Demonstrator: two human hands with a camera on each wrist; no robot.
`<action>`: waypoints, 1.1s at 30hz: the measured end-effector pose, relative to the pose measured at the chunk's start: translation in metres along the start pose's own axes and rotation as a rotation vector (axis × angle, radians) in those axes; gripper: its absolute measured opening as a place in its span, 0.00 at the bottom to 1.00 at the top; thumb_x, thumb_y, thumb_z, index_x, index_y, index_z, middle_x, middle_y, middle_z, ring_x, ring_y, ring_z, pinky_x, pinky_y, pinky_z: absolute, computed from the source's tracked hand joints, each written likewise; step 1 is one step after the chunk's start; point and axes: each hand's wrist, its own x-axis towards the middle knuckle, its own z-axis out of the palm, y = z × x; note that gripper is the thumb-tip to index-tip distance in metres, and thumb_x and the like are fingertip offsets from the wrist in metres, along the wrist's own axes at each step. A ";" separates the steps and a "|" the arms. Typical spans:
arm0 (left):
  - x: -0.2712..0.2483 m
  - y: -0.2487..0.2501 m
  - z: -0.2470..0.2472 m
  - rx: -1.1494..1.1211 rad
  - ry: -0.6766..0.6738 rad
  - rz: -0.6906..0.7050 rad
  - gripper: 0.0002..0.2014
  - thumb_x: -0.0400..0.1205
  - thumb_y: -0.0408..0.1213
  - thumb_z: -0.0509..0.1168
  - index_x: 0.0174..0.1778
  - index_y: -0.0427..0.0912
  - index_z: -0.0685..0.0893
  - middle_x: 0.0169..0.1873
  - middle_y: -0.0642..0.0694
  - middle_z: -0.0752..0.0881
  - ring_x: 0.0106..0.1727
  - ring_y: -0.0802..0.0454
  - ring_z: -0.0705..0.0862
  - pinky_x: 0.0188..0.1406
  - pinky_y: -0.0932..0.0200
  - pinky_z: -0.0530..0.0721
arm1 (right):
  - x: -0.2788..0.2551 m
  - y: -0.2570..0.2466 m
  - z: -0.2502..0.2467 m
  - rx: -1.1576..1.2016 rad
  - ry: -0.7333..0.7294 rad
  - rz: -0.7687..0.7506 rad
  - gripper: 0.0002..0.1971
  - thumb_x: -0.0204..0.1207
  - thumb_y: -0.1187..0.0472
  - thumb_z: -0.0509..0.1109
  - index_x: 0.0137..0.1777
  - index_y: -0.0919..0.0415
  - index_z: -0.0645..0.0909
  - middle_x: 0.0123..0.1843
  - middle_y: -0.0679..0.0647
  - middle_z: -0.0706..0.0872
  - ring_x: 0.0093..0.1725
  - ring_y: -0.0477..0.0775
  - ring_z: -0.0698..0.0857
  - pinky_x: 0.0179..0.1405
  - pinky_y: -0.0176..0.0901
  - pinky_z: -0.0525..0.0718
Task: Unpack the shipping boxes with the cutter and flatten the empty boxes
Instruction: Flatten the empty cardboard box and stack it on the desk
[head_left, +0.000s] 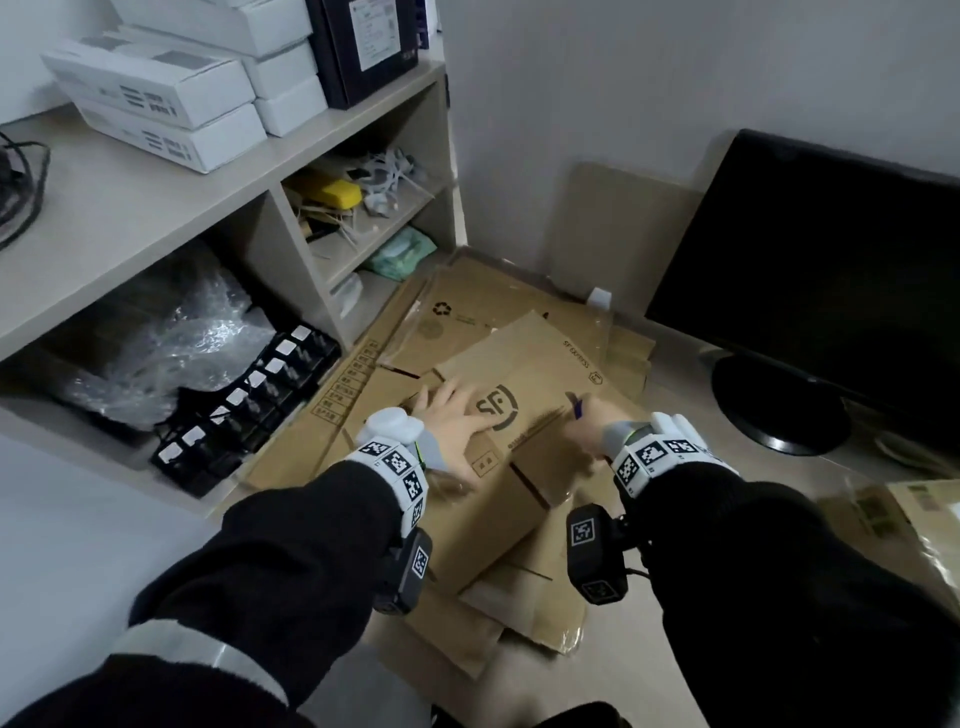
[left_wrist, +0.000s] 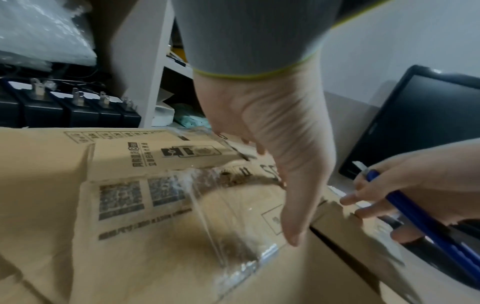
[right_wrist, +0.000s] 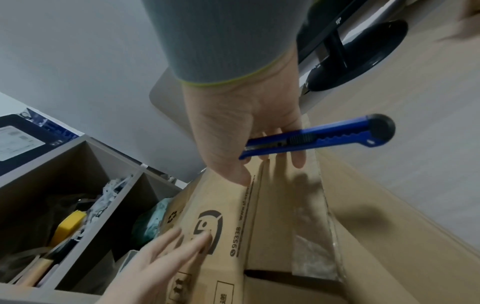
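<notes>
A flattened brown SF box (head_left: 540, 364) lies on top of a pile of flattened cardboard (head_left: 467, 296) on the floor. My left hand (head_left: 457, 415) lies flat on it beside the printed logo, fingers straight and spread; the wrist view shows the palm (left_wrist: 272, 144) pressing the cardboard (left_wrist: 155, 236) next to a loose strip of clear tape (left_wrist: 226, 226). My right hand (head_left: 587, 431) is at the box's right part and grips a blue cutter (head_left: 576, 405). In the right wrist view the cutter (right_wrist: 324, 137) is clamped under the thumb while the other fingers reach down toward the cardboard (right_wrist: 272, 205).
A shelf unit (head_left: 332, 171) stands to the left with bubble wrap (head_left: 182, 343) and a black tray of plugs (head_left: 249, 400) below and white boxes (head_left: 156, 93) on top. A black monitor (head_left: 831, 286) stands on the floor at right. More cardboard (head_left: 909, 514) lies by my right arm.
</notes>
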 end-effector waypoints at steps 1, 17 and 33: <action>0.006 -0.001 0.003 0.032 -0.015 0.011 0.52 0.64 0.64 0.74 0.82 0.65 0.55 0.84 0.47 0.43 0.83 0.40 0.37 0.76 0.25 0.45 | 0.004 0.000 0.000 -0.014 0.008 -0.007 0.05 0.76 0.60 0.63 0.40 0.60 0.72 0.39 0.56 0.79 0.44 0.60 0.84 0.44 0.47 0.84; 0.034 -0.017 0.030 -0.126 0.059 -0.514 0.55 0.64 0.80 0.56 0.83 0.59 0.44 0.76 0.41 0.53 0.74 0.36 0.56 0.69 0.29 0.66 | 0.047 0.006 0.017 -0.008 -0.051 0.202 0.27 0.79 0.55 0.65 0.74 0.67 0.67 0.71 0.64 0.72 0.67 0.63 0.77 0.60 0.47 0.78; 0.026 -0.023 0.015 -0.128 -0.111 -0.237 0.44 0.77 0.55 0.65 0.83 0.66 0.43 0.81 0.49 0.27 0.82 0.35 0.31 0.72 0.22 0.55 | 0.020 -0.009 0.035 0.237 -0.025 0.264 0.16 0.75 0.59 0.64 0.59 0.68 0.79 0.56 0.65 0.82 0.46 0.62 0.87 0.33 0.40 0.86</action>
